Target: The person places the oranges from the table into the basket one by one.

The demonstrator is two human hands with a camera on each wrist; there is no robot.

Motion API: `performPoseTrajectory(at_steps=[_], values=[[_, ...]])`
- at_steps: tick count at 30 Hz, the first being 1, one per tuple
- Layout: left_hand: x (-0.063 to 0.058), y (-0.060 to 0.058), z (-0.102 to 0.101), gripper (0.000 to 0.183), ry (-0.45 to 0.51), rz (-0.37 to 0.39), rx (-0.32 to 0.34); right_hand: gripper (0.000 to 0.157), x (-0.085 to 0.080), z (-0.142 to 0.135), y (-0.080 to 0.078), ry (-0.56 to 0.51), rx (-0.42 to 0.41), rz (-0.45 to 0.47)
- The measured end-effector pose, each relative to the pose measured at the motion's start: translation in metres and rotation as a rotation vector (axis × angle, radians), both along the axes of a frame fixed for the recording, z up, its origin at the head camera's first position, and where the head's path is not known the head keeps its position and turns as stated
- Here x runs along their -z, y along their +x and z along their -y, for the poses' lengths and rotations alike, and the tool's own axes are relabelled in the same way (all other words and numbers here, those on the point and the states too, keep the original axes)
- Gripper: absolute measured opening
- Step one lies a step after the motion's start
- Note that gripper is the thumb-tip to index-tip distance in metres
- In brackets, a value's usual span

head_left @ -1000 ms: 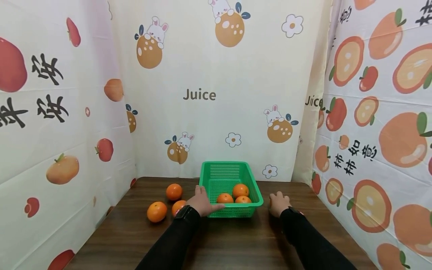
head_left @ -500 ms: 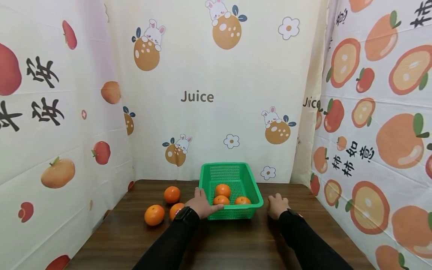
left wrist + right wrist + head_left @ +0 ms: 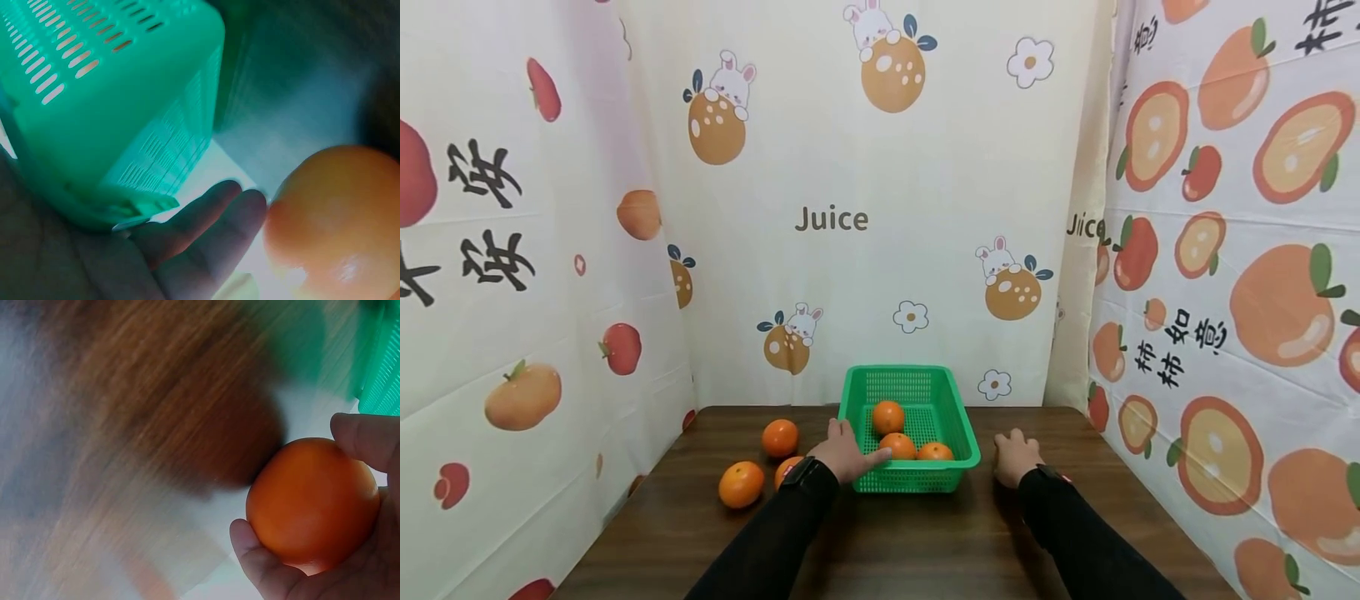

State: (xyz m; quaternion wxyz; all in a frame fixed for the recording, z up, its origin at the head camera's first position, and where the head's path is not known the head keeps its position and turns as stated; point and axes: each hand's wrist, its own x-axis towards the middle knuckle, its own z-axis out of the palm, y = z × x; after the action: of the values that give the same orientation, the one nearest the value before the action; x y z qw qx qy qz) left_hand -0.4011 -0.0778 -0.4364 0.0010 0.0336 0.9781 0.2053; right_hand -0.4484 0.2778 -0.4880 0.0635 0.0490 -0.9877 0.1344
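A green plastic basket (image 3: 910,482) stands at mid-table with three oranges inside: one farther back (image 3: 888,416), one at the front left (image 3: 897,446) and one at the front right (image 3: 936,451). At the basket's near left corner is my left hand (image 3: 838,455), its fingers stretched along the outside and its thumb over the rim. Close to those fingertips in the left wrist view lies an orange (image 3: 340,219). My right hand (image 3: 1017,459), right of the basket, grips another orange (image 3: 309,503) between thumb and fingers; the head view hides this fruit behind the hand.
Left of my left arm, oranges lie on the dark wooden table (image 3: 917,546): one in front (image 3: 741,484), one behind (image 3: 780,438), and one partly covered by my wrist (image 3: 787,470). Fruit-printed curtains (image 3: 865,275) enclose the table's back and sides.
Inside the basket the oranges have rolled, one going from the right side to the back left. The head view has shifted slightly. Both hands stay nearly where they were.
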Motion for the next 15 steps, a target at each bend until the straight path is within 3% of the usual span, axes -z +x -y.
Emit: performPoseTrajectory(at_steps=[6, 15], values=[[0.007, 0.0, -0.004, 0.126, -0.006, -0.021, -0.019, 0.053, 0.003, 0.0, 0.006, 0.007, -0.005, 0.001], [-0.01, 0.012, -0.008, 0.128, 0.026, 0.033, -0.033, 0.047, 0.002, -0.002, 0.004, -0.012, -0.011, -0.001]])
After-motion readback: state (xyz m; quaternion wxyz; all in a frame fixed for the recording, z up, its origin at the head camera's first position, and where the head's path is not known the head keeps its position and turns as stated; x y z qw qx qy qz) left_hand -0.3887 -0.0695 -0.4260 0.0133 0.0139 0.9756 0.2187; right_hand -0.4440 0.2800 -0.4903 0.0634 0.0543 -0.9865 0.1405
